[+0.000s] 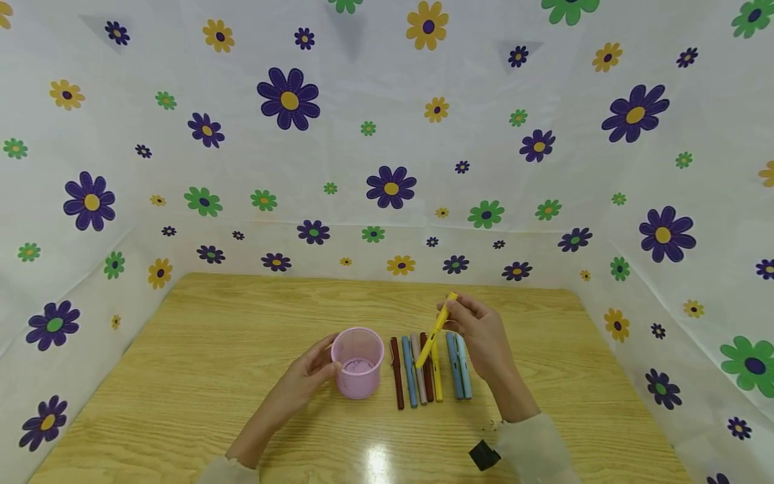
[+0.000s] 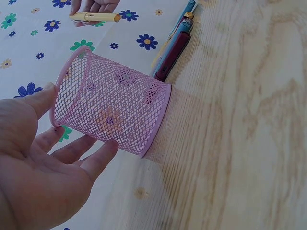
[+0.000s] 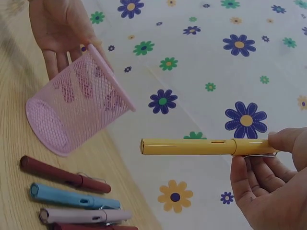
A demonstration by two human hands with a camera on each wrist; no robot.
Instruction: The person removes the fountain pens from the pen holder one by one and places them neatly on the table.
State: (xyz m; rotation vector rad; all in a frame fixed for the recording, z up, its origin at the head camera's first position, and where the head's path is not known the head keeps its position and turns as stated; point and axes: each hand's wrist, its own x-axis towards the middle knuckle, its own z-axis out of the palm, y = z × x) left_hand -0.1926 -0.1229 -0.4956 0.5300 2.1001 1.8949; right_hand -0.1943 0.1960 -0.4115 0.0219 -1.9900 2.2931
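A pink mesh pen cup [image 1: 358, 384] stands upright on the table. My left hand [image 1: 307, 382] holds it from the left, thumb at the rim and fingers against the mesh side. My right hand [image 1: 482, 334] pinches a capped yellow pen [image 3: 187, 147] by its clip end, raised and tilted above the row of pens, its free end pointing down toward the cup side. Under it lie a dark red pen [image 1: 396, 376], a blue pen [image 1: 409, 373], a pale pinkish pen [image 1: 421, 390], another dark red pen and a second yellow pen [image 1: 437, 380].
Two bluish pens [image 1: 455, 370] lie side by side right of the row, near the right wrist. A small black object [image 1: 484, 455] sits by the right sleeve. Flower-patterned white cloth [image 1: 338, 154] walls in the wooden table [image 1: 254, 309] at the back and sides.
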